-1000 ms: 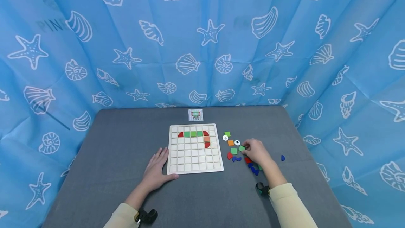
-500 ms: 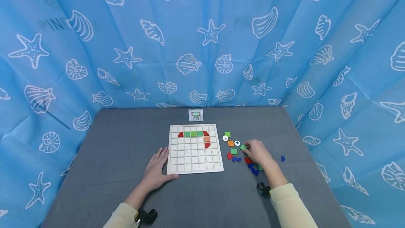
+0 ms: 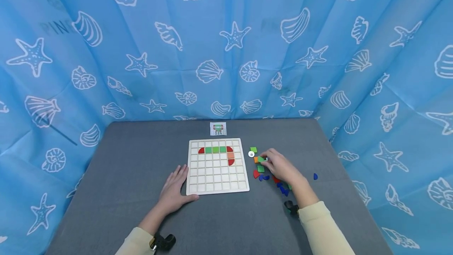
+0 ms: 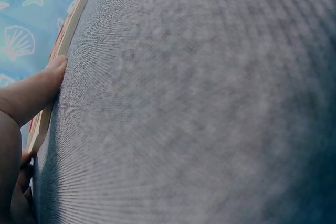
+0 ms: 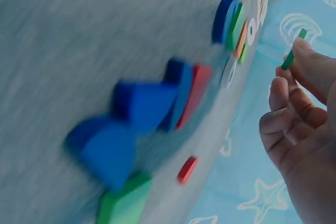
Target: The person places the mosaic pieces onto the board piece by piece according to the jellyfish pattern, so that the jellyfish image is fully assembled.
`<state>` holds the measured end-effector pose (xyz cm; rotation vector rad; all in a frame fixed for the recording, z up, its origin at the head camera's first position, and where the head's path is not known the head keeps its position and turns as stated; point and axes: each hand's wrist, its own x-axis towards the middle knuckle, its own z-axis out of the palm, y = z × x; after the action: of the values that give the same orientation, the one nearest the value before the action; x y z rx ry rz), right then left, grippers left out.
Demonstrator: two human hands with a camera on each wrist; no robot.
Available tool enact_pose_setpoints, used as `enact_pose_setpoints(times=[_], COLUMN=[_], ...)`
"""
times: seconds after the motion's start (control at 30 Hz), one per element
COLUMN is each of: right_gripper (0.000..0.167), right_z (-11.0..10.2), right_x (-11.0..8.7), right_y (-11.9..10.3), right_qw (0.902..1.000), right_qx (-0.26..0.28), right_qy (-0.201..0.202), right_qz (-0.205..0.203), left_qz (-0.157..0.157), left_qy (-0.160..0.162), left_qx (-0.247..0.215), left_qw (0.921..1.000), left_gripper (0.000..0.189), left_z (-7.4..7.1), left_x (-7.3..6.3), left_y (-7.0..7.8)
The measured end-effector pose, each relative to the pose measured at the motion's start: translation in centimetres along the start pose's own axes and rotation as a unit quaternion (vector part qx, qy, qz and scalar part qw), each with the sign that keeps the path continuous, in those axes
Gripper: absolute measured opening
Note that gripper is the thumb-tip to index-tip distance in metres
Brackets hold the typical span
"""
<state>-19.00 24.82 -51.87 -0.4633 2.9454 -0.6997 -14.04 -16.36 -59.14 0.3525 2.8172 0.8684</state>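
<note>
My right hand (image 3: pixel 280 167) pinches a green square tile (image 5: pixel 294 50) between thumb and fingertips. In the head view that tile overlaps an orange square tile (image 3: pixel 256 160), right of the board. My left hand (image 3: pixel 173 189) rests at the lower left corner of a pale wooden grid board (image 3: pixel 214 180), fingers spread along its left side and thumb at its front edge. Across the board's upper rows lie green square tiles (image 3: pixel 216 150) between red quarter-round pieces (image 3: pixel 201 150). Below the right-hand red one sit a salmon square (image 3: pixel 231 155) and another red quarter-round (image 3: pixel 231 162).
Loose pieces lie right of the board: a white ring (image 3: pixel 251 154), green squares (image 3: pixel 260 169), a red piece (image 3: pixel 256 174) and several blue pieces (image 5: pixel 105 150). One blue piece (image 3: pixel 315 176) lies apart at far right. A small printed card (image 3: pixel 218 128) lies behind the board.
My right hand has lifted the green tile and moved it left, towards the board, over the orange tile. My left hand has stayed at the board's corner.
</note>
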Motion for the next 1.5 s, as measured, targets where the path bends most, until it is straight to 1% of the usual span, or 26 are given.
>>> enact_pose_setpoints(times=[0.17, 0.4, 0.6, 0.7, 0.83, 0.93, 1.07, 1.2, 1.3, 1.5], right_gripper=[0.027, 0.028, 0.029, 0.029, 0.029, 0.029, 0.027, 0.026, 0.025, 0.025], right_z=[0.3, 0.8, 1.7, 2.2, 3.3, 4.1, 4.9, 5.4, 5.7, 6.1], right_x=[1.3, 3.2, 4.7, 5.5, 6.5, 7.0, 7.3, 7.4, 7.4, 7.8], right_y=[-1.4, -3.5, -5.5, -6.5, -7.6, -8.1, -8.4, -8.7, -8.8, -9.1], right_qw=[0.9995, 0.9975, 0.9948, 0.9942, 0.9933, 0.9911, 0.9884, 0.9875, 0.9851, 0.981], right_qx=[-0.016, -0.011, -0.017, -0.025, -0.039, -0.062, -0.083, -0.096, -0.119, -0.146], right_qy=[0.003, -0.007, -0.021, -0.034, -0.046, -0.048, -0.052, -0.06, -0.068, -0.078], right_qz=[-0.027, -0.069, -0.098, -0.099, -0.098, -0.108, -0.117, -0.11, -0.104, -0.101], left_qz=[0.003, 0.007, 0.017, 0.014, 0.008, 0.005, 0.007, 0.014, 0.014, 0.003], left_qy=[0.004, 0.003, 0.019, 0.021, 0.011, 0.006, 0.01, 0.023, 0.026, 0.005], left_qx=[0.001, -0.004, -0.019, -0.014, -0.006, -0.005, -0.004, -0.003, -0.001, 0.001], left_qw=[1.0, 1.0, 0.9995, 0.9996, 0.9999, 1.0, 0.9999, 0.9996, 0.9996, 1.0], left_gripper=[0.121, 0.119, 0.117, 0.117, 0.119, 0.12, 0.12, 0.119, 0.119, 0.121], left_z=[0.0, -0.1, -0.2, -0.2, -0.2, -0.1, 0.0, 0.1, 0.1, 0.0], left_x=[0.0, -0.1, -0.1, 0.0, 0.0, 0.0, 0.0, -0.1, -0.1, 0.0], left_y=[0.0, 0.1, 0.2, 0.2, 0.1, 0.1, 0.1, 0.1, 0.2, 0.1])
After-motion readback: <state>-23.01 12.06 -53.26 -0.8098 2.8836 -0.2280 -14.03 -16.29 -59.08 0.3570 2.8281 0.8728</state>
